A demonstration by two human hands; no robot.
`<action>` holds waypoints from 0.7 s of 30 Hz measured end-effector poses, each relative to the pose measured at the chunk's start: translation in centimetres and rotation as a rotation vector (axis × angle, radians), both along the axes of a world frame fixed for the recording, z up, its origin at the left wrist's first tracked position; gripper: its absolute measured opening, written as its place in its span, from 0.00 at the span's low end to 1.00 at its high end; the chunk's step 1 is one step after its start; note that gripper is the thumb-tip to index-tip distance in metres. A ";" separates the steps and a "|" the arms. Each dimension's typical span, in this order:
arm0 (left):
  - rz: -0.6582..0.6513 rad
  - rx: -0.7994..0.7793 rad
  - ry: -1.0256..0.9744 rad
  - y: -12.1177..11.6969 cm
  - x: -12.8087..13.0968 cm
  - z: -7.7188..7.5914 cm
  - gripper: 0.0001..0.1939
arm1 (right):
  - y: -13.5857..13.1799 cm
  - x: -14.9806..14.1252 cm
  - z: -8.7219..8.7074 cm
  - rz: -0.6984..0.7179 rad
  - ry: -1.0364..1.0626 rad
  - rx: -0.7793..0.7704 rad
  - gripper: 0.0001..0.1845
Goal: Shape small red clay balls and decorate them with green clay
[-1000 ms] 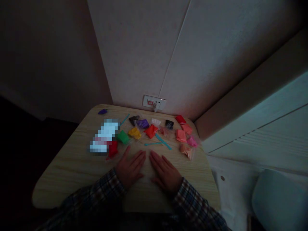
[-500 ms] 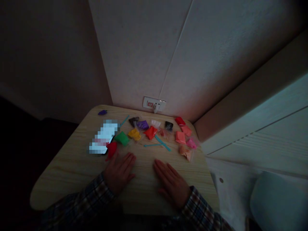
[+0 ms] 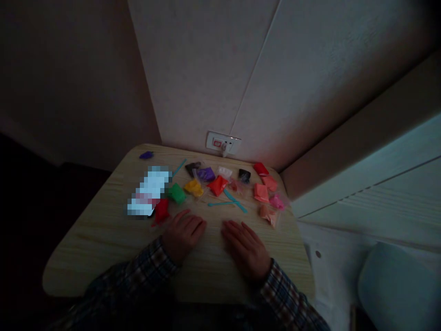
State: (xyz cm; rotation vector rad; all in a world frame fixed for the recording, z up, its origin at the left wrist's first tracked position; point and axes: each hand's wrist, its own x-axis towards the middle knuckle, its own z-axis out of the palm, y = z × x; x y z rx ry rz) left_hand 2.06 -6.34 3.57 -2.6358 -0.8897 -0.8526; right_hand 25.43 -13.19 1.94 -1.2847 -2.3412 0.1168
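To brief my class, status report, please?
Left hand open, by red packet. Right hand open, near crossed blue tools. Green packet beyond left hand.

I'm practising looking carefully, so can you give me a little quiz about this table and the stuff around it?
1. True or false: the crossing tools are blue.
2. Which of these is closest to the left hand? A) green packet B) pink packet C) black packet
3. Fill in the blank: the plug is in the socket on the ____.

Key: 1. True. 2. A. 3. Wall.
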 end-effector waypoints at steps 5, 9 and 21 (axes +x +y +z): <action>0.009 -0.116 -0.026 0.8 0.3 -0.3 0.13 | 2.4 -0.1 0.2 -0.116 0.236 -0.024 0.09; -0.044 -0.452 -0.221 0.9 0.0 0.6 0.10 | 2.7 -0.2 2.1 -0.147 0.403 -0.098 0.05; -0.365 -1.246 -1.038 -0.7 1.3 9.8 0.16 | 3.1 -5.5 10.2 0.015 1.382 -0.419 0.05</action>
